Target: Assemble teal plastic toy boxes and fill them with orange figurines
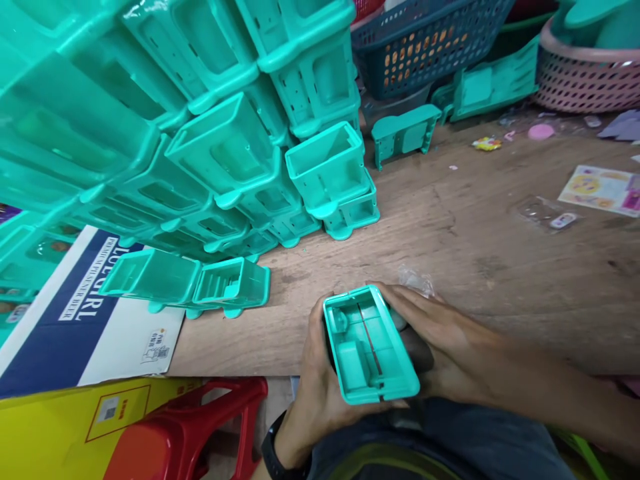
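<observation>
While both hands are closed around one teal plastic housing (357, 333), left hand (320, 377) on its left side and right hand (443, 340) on its right, its open side faces up, at the table's near edge. Clear plastic scrap (417, 280) just beyond right hand. Stacked teal housings (225, 153) crowd the table's left; two more (233, 283) lie in front of them, near a white-and-blue carton (120, 353). Behind: loose teal panel (407, 133) standing on edge, dark blue basket (435, 47), pink basket (590, 77). Right side littered: printed card (603, 190), pink disc (541, 131), small yellow packet (487, 144). Below left, red stool (145, 447) beside a yellow box (45, 437). Wooden table (465, 227) shows between stacks and litter.
</observation>
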{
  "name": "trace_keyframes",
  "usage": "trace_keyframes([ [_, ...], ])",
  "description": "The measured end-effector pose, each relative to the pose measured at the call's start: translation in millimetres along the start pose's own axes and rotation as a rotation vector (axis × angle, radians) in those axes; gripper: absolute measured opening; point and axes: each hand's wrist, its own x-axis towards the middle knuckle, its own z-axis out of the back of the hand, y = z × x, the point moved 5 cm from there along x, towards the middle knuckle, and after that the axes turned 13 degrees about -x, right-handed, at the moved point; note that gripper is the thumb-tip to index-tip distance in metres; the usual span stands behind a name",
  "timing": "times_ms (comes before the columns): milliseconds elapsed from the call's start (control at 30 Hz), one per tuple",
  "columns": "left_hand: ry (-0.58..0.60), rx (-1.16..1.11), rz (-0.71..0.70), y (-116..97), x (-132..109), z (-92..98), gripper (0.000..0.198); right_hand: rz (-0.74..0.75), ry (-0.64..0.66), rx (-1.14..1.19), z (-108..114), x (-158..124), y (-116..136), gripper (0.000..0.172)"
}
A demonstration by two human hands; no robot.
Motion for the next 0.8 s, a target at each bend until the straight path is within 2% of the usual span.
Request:
trace_keyframes([
  [133,0.040,-0.101,0.085,1.5,0.3,-11.2,0.148,0.068,-0.068,0.007,-0.7,1.1,0.0,0.127],
  [267,0.072,-0.173,0.042,-4.8,0.5,-18.7,0.146,0.090,-0.150,0.014,-3.0,-5.6,-0.7,0.122],
  [500,0.159,-0.086,0.046,-3.3,-14.1,-12.2,0.135,-0.112,-0.022,-0.018,-17.8,-31.3,1.4,0.103],
  [700,0.235,-0.074,-0.114,-5.9,-9.5,-11.2,0.131,-0.167,-0.060,-0.031,-20.0,-41.6,8.2,0.108],
  [800,0.244,-0.076,-0.108,-3.2,-7.5,-13.7,0.130,-0.175,-0.093,-0.044,-17.1,-41.1,8.6,0.109],
])
